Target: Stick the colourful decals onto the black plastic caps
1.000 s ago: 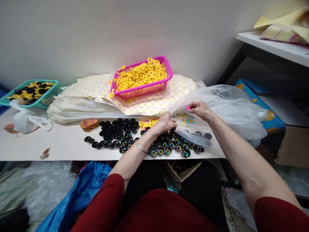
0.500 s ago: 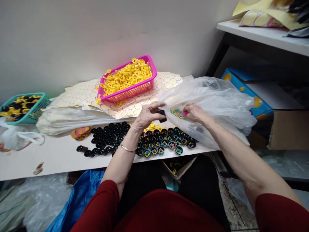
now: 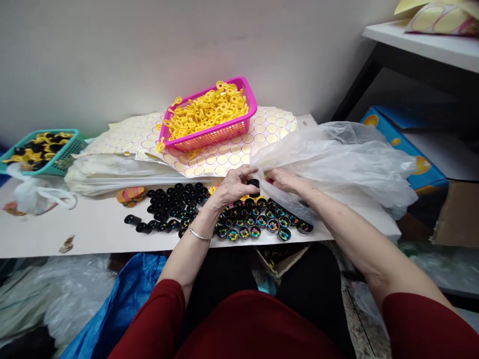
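A small black round cup [image 3: 253,187] is pinched in my left hand [image 3: 237,187], held at the mouth of a clear plastic bag [image 3: 329,149]. Inside the bag's opening, my right hand [image 3: 283,179] is closed, with a bit of a small pink object at its fingertips; the bag edge partly covers it. Below both hands, several black cups holding coloured beads [image 3: 255,231] stand close together on the table [image 3: 101,224]. More black cups [image 3: 160,202] stand to the left, beyond my left forearm.
A pink basket [image 3: 209,143] of yellow ring pieces sits on sheets of round stickers [image 3: 273,119] by the wall. A teal basket [image 3: 69,157] of black and yellow parts is at far left. On the right are a blue box [image 3: 404,149] and a white shelf [image 3: 422,47].
My right hand has moved left, closer to my left hand and the cup. The coloured beads in the bag are now mostly hidden. The view has shifted slightly.
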A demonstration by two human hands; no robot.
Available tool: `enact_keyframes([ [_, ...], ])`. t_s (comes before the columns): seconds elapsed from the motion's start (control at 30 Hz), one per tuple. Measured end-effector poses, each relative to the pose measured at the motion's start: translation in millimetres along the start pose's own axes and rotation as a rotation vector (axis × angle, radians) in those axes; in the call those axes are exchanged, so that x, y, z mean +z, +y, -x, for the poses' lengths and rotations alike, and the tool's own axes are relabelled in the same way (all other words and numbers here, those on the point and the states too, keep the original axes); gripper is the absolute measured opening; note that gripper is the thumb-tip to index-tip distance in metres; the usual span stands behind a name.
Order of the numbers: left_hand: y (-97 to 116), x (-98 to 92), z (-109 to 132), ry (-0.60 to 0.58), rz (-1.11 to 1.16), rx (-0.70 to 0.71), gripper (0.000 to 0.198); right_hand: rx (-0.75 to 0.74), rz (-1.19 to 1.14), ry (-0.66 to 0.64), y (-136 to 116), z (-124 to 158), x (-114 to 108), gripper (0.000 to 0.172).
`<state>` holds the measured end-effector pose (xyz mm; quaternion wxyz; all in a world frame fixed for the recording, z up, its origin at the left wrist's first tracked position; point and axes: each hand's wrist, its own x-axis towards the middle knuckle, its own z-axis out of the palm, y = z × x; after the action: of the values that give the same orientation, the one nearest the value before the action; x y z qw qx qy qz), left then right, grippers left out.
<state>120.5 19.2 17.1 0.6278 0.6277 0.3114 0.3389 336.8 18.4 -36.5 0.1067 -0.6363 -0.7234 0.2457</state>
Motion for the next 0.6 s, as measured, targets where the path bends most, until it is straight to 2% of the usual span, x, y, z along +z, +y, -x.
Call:
enact_keyframes([
  [0.1,-0.2,-2.9,5.6,-0.005,0.037,-0.038,0.068,-0.042,-0.107,0.016,-6.8,2.2,-0.7,0.020],
  [0.17,1.7,-6.8,9.8,0.031,0.063,-0.043,0.071,-0.027,-0.271,0.060,-3.9,7.0,-3.1,0.029],
  [0.27,2.5,-13.1,15.7,0.122,0.058,-0.044,0.062,0.052,-0.494,0.111,8.2,15.0,-7.4,0.037],
  [0.43,-6.4,-14.8,25.1,0.109,-0.011,-0.067,0.032,0.151,-0.246,0.125,19.3,15.2,-4.5,0.021],
  [0.53,-10.8,-12.0,28.8,0.092,-0.028,-0.057,0.030,0.134,-0.204,0.126,9.3,4.6,5.4,0.025],
  [0.6,-11.9,-11.2,29.9,0.101,-0.006,-0.028,0.032,0.085,-0.222,0.103,-0.6,-3.6,12.1,0.020],
])
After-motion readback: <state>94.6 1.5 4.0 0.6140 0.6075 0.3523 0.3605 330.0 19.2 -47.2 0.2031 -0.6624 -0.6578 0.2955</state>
